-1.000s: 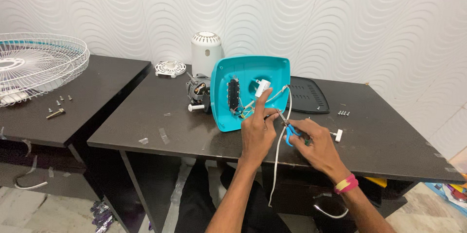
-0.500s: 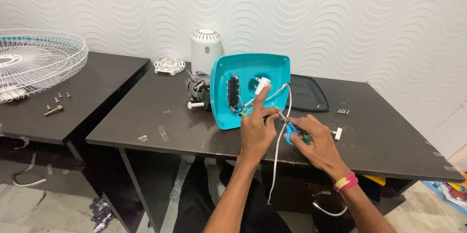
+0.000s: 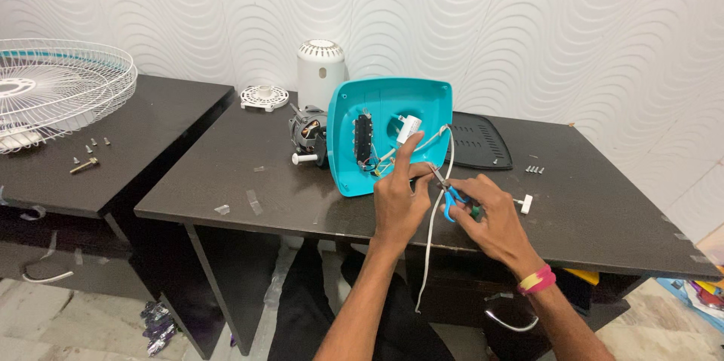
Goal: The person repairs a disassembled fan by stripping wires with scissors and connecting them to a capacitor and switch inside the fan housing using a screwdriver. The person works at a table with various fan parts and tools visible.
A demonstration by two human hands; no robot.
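The left hand (image 3: 397,199) rests against the teal fan housing (image 3: 388,133), which stands tilted on the dark table (image 3: 588,210), its forefinger stretched up toward the small white cylinder inside (a capacitor, it seems, though the view is too small to be sure). The right hand (image 3: 483,218) grips blue-handled pliers (image 3: 446,191) just beside the white cord (image 3: 431,233), fingers closed around the handles. Compared with half a second ago, both hands sit much the same; the pliers' tip points at the wires.

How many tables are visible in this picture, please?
2. One dark table is in front, under both hands and the turquoise fan base. The second dark table stands to the left, carrying the white fan grille.
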